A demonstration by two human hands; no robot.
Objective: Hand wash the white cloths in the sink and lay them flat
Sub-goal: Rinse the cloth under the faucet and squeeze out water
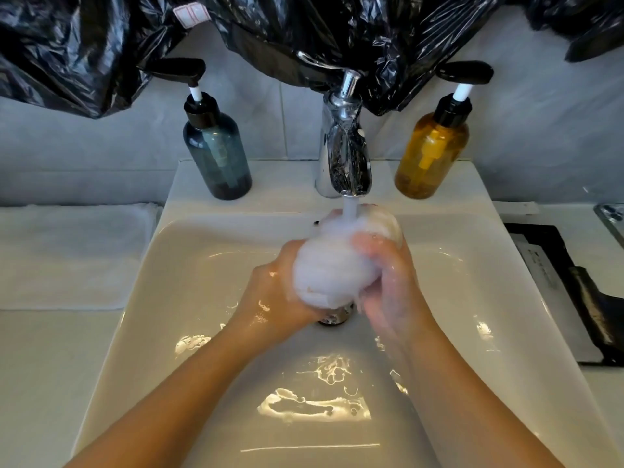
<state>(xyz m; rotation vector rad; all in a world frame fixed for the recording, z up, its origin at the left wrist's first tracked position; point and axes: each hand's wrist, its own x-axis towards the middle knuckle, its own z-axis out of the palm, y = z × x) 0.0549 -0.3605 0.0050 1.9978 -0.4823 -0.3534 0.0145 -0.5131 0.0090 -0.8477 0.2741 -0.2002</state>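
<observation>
Under running tap [344,153], bunched sudsy cloth [329,271]

Middle of the white ceramic sink [189,251] is pretty jammed: left hand [273,295] and right hand [391,278] clutch a wadded white cloth [327,265] under the chrome tap [342,146], a dark blue pump bottle [217,157] and an amber pump bottle [430,157] flank it, crinkly black plastic sheeting [270,25] hangs low behind, but the front and side slopes are open.

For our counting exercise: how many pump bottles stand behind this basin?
2. A blue bottle stands left of the tap, and an amber bottle stands right of it. The black plastic hanging above could hide others.
</observation>
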